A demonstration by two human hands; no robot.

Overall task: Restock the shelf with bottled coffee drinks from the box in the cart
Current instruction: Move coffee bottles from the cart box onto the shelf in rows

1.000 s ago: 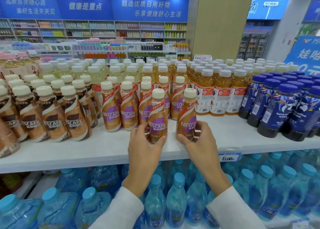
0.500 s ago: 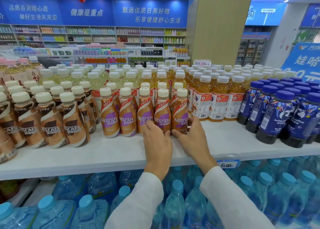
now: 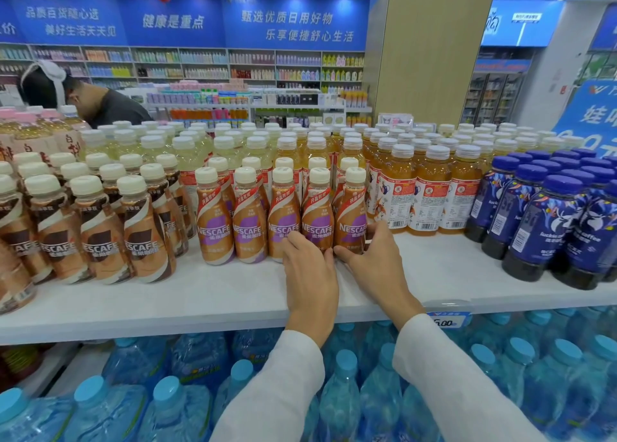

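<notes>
Five purple-label Nescafé coffee bottles stand in a front row on the white shelf (image 3: 167, 301), with more rows behind them. My left hand (image 3: 310, 274) wraps the base of the fourth bottle (image 3: 317, 214). Around the base of the fifth, rightmost bottle (image 3: 352, 218) sits my right hand (image 3: 374, 261), thumb in front and fingers on its right side. Both bottles stand upright, in line with the row. The box and the cart are out of view.
Brown-label Nescafé bottles (image 3: 143, 241) crowd the shelf to the left; orange tea bottles (image 3: 427, 201) and dark blue coffee bottles (image 3: 534, 234) stand to the right. Blue-capped water bottles (image 3: 340, 391) fill the lower shelf. A person (image 3: 110, 107) bends behind the display at back left.
Both hands have slid the two bottles back from the shelf's front edge into line with the front row. The camera has moved closer and tilted up.
</notes>
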